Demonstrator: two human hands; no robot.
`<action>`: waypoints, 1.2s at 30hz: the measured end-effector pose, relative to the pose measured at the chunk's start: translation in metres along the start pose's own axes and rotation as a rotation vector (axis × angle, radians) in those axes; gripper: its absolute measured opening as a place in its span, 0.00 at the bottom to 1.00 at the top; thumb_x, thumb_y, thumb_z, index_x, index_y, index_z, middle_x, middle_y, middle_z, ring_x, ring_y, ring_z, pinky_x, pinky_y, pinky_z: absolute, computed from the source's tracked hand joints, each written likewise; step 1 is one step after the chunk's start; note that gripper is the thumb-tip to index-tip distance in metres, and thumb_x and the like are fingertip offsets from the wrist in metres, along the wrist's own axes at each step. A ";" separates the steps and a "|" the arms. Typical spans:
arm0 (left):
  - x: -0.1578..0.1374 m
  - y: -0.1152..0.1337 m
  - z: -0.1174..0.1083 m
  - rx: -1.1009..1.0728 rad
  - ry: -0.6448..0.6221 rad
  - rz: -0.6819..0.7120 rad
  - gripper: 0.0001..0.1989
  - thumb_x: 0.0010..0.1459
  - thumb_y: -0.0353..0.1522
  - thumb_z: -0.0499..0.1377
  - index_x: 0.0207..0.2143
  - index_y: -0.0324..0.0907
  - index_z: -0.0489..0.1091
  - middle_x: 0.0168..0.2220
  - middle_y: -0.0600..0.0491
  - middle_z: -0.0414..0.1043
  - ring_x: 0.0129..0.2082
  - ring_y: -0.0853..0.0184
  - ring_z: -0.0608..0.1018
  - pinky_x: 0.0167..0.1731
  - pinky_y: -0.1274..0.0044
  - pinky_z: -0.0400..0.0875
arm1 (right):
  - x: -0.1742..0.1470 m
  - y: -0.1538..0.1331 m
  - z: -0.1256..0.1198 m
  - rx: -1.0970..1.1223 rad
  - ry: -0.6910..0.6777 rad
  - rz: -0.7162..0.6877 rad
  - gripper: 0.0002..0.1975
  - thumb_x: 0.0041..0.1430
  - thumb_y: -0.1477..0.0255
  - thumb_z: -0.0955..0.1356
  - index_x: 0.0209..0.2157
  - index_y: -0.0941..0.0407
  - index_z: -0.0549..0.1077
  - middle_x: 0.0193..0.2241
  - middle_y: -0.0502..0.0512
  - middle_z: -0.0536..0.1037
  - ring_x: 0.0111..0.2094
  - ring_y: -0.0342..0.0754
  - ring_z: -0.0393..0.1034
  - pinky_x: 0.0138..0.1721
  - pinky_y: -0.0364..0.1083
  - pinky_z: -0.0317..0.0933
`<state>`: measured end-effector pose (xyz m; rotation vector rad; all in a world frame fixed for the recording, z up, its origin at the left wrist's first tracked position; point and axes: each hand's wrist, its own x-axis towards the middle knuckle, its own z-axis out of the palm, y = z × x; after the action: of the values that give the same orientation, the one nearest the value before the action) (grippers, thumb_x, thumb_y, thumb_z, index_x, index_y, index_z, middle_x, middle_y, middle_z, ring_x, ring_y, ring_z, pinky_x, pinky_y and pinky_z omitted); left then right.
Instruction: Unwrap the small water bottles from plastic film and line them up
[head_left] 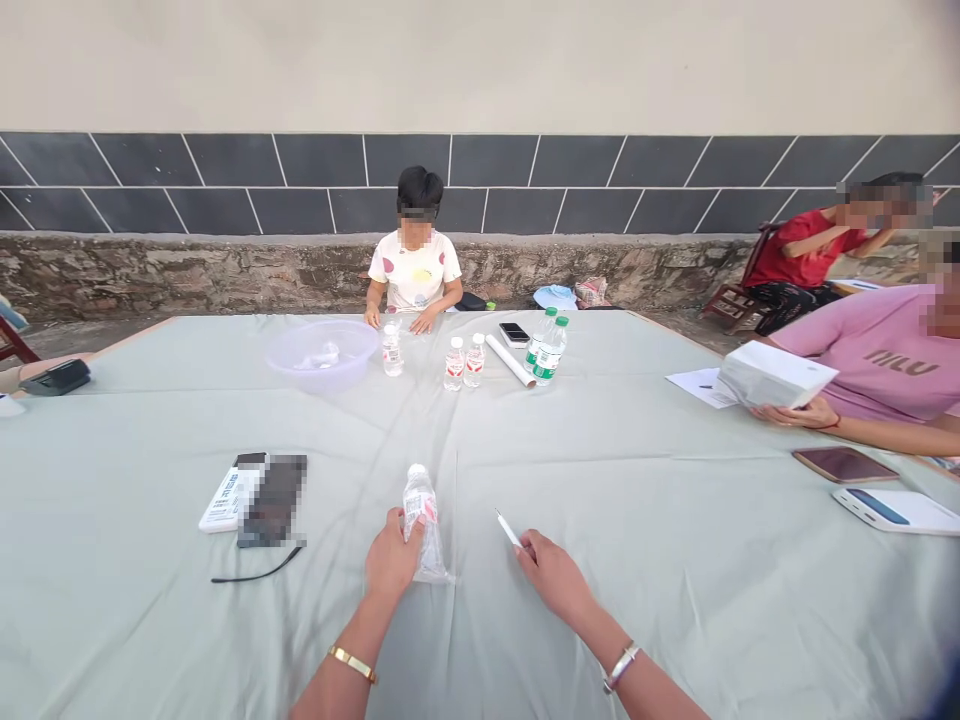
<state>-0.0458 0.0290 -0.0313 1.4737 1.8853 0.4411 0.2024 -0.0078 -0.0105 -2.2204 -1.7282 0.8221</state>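
Note:
My left hand is closed around a small clear water bottle with a white cap and a red-and-white label. What looks like thin clear plastic spreads at the bottle's lower end, close to the tablecloth. Between the fingers of my right hand is a slim white pen, its tip pointing up and left toward the bottle. Pen and bottle are apart. Further across the table stand similar small bottles, one in front of the person opposite and a pair to its right.
A pale purple basin holds some clear plastic. Left of me lie a white pack and a phone with a strap. Green-capped bottles stand beside a white roll. At right, a person holds a white box near phones.

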 end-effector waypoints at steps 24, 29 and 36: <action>0.007 -0.012 -0.009 -0.068 0.018 0.060 0.22 0.62 0.44 0.40 0.44 0.44 0.67 0.36 0.48 0.76 0.39 0.58 0.77 0.37 0.72 0.66 | -0.008 -0.084 0.002 0.169 -0.225 -0.377 0.14 0.51 0.76 0.64 0.38 0.54 0.76 0.35 0.51 0.75 0.29 0.43 0.67 0.31 0.41 0.57; 0.010 -0.016 -0.006 -0.105 0.031 0.053 0.24 0.62 0.43 0.41 0.49 0.41 0.66 0.41 0.45 0.76 0.45 0.57 0.75 0.42 0.71 0.65 | -0.049 -0.046 -0.018 0.139 -0.444 -0.588 0.15 0.48 0.75 0.66 0.38 0.48 0.77 0.34 0.49 0.76 0.37 0.48 0.69 0.39 0.42 0.59; 0.002 -0.006 -0.010 -0.164 0.149 -0.005 0.28 0.62 0.46 0.40 0.57 0.42 0.59 0.54 0.41 0.66 0.47 0.60 0.74 0.43 0.71 0.66 | 0.011 -0.004 -0.030 -0.189 0.157 -0.082 0.23 0.59 0.80 0.58 0.53 0.55 0.71 0.46 0.62 0.72 0.45 0.51 0.68 0.43 0.45 0.57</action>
<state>-0.0569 0.0305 -0.0286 1.3595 1.9165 0.7029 0.2167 0.0084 0.0130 -2.2438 -1.8732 0.4702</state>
